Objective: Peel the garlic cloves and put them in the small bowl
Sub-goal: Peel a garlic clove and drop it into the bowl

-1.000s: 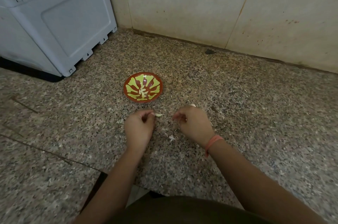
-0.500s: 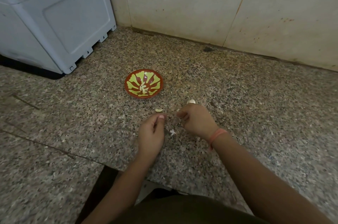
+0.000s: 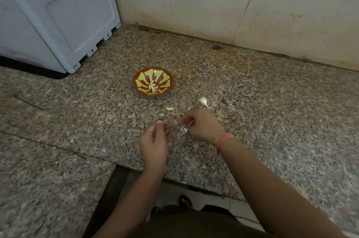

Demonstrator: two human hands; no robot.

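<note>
small bowl (image 3: 136,80), red-brown with a yellow-green pattern, on the speckled worktop (image 3: 252,101), a few peeled cloves (image 3: 152,88) in its middle. just nearer than the bowl, one more peeled clove (image 3: 169,109) loose on the stone. to its right an unpeeled clove (image 3: 203,101), just beyond the right hand (image 3: 202,126). right hand knuckles-up, fingers curled under; cannot tell whether clamped on anything. scrap of papery skin (image 3: 183,130) at its inner edge, touching or just beside. left hand (image 3: 155,140) near but apart from the right, thumb and forefinger tips together, blurred; cannot tell if anything pinched. orange band (image 3: 224,139) on the right wrist. grey plastic box (image 3: 58,14) at far left.
</note>
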